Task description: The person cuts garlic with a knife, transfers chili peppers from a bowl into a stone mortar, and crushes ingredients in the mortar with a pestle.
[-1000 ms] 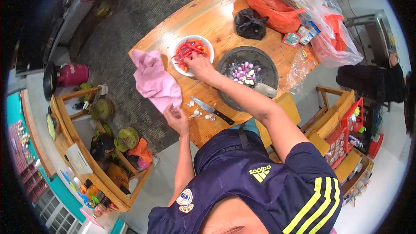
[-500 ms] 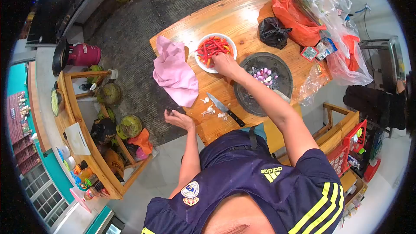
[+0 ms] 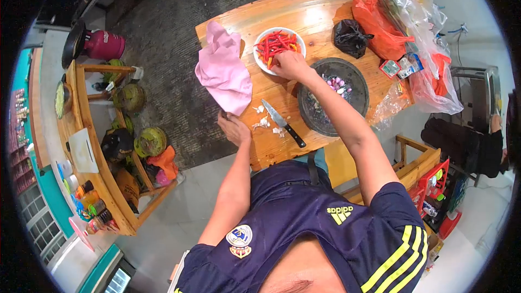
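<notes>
My left hand (image 3: 235,129) is at the table's left edge, just below the corner of a pink cloth (image 3: 225,70), its fingers loosely bent and apart with nothing visible in them. Over the near rim of a white bowl (image 3: 303,49), my right hand (image 3: 290,65) has its fingertips pinched among the red and orange chilies (image 3: 277,44). Beside the bowl stands a dark stone mortar (image 3: 361,84) with purple shallots (image 3: 337,84) in it, partly covered by my right forearm. A knife (image 3: 283,123) lies near garlic peels (image 3: 262,122) on the wooden table (image 3: 320,5).
A black bag (image 3: 351,38), an orange bag (image 3: 374,27) and clear plastic bags (image 3: 434,87) are at the table's right, with small packets (image 3: 408,66) beside them. A wooden shelf (image 3: 116,201) is on the left. Another person (image 3: 461,144) is partly visible at the far right.
The view has shifted, so the table sits farther right. My left hand has turned and come against the table edge by the cloth. My right hand is still at the chili bowl.
</notes>
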### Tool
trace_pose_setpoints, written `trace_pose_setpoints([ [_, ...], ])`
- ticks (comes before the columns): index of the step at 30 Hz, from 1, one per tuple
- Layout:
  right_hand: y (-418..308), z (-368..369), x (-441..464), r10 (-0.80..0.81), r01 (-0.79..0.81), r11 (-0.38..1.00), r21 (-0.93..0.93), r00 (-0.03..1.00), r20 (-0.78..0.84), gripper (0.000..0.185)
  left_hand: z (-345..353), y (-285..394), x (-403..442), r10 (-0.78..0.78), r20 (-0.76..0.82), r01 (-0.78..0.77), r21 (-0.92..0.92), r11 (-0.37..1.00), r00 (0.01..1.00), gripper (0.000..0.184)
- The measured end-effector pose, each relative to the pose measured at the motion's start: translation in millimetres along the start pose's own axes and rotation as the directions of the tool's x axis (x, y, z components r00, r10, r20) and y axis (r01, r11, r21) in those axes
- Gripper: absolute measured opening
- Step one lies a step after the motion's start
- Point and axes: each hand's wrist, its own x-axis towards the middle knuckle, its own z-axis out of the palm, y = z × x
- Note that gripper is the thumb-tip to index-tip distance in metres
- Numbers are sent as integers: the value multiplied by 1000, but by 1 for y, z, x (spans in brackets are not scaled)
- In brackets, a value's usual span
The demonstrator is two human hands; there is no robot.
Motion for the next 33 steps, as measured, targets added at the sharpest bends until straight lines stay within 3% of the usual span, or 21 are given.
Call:
trace_pose_setpoints([
  [5,9,19,6,26,-25,998,-59,1000,16,23,-1,0,0,-38,10,38,3,999,999,37],
  [13,8,2,9,28,-13,996,-85,983,180,20,5,-8,2,4,-10,-5,-67,998,1000,37],
  [16,9,-2,5,-5,12,999,-46,990,143,19,4,-12,1,5,6,-5,-69,998,1000,37],
  [20,2,-10,5,77,-55,991,-121,981,180,22,0,-8,1,-23,29,24,-53,998,999,36],
  [26,1,2,6,37,-39,999,14,991,127,24,-2,-3,1,-22,43,23,-36,999,999,36],
  [33,4,-9,16,28,-1,996,-89,952,305,30,-2,-4,3,-74,96,75,-12,997,993,36],
])
